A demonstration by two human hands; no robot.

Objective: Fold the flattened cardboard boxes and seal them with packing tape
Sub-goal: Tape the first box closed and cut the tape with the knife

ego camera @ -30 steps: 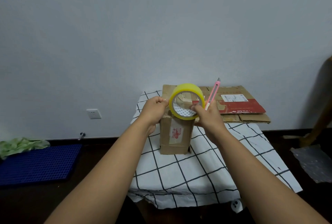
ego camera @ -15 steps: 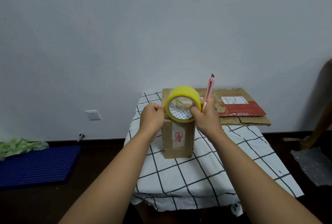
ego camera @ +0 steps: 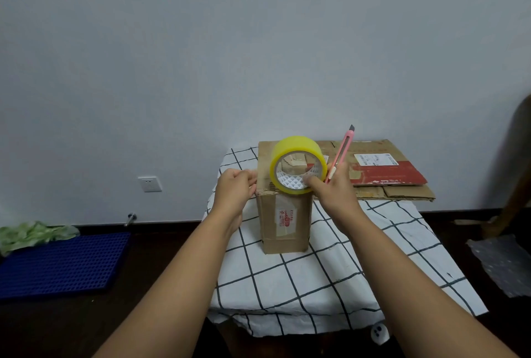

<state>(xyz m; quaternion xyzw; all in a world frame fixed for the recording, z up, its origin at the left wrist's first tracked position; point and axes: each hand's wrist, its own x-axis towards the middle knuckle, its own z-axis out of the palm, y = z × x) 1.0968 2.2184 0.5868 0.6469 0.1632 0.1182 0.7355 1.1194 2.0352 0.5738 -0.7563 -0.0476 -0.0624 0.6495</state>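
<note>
A folded brown cardboard box [ego camera: 284,222] stands upright on the checked tablecloth [ego camera: 330,268]. Above its top, my right hand [ego camera: 333,194] grips a yellow roll of packing tape [ego camera: 297,168] with the thumb inside its core. The same hand also holds a pink utility knife [ego camera: 340,153], blade pointing up. My left hand [ego camera: 234,192] sits at the box's upper left edge, fingers curled there; whether it pinches a tape end cannot be seen. Flattened cardboard boxes [ego camera: 385,171] lie stacked at the back right of the table.
The table stands against a plain wall with a socket [ego camera: 149,184]. A blue perforated mat [ego camera: 61,264] and green cloth [ego camera: 31,232] lie on the floor at left. Bubble wrap [ego camera: 505,260] and a wooden leg [ego camera: 514,194] are at right.
The tape roll and my right hand moved right, away from my left hand, which stayed at the box's left top edge. The knife tilted more upright.
</note>
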